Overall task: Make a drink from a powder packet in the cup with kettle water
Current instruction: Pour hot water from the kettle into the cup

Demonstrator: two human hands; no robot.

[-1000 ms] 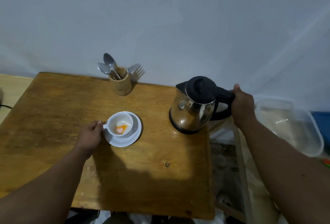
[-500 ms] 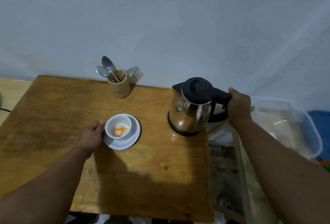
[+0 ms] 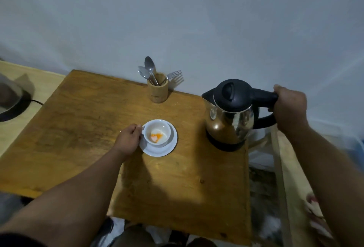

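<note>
A white cup [image 3: 157, 131] with orange and white powder [image 3: 155, 137] in its bottom stands on a white saucer [image 3: 167, 149] near the middle of the wooden table [image 3: 78, 128]. My left hand [image 3: 128, 140] pinches the cup's handle from the left. A steel kettle [image 3: 230, 116] with a black lid and base stands upright at the table's right edge. My right hand [image 3: 289, 107] is wrapped around its black handle. No powder packet is in sight.
A wooden holder [image 3: 158, 90] with two spoons and a fork stands at the table's back edge by the wall. A dark round appliance [image 3: 11, 101] with a cord sits on a lighter surface at far left. Wooden framing [image 3: 277, 168] lies right of the table.
The view has shifted, so the table sits further right and lower in frame. My right hand has closed more fully around the kettle handle. My left hand stays on the cup.
</note>
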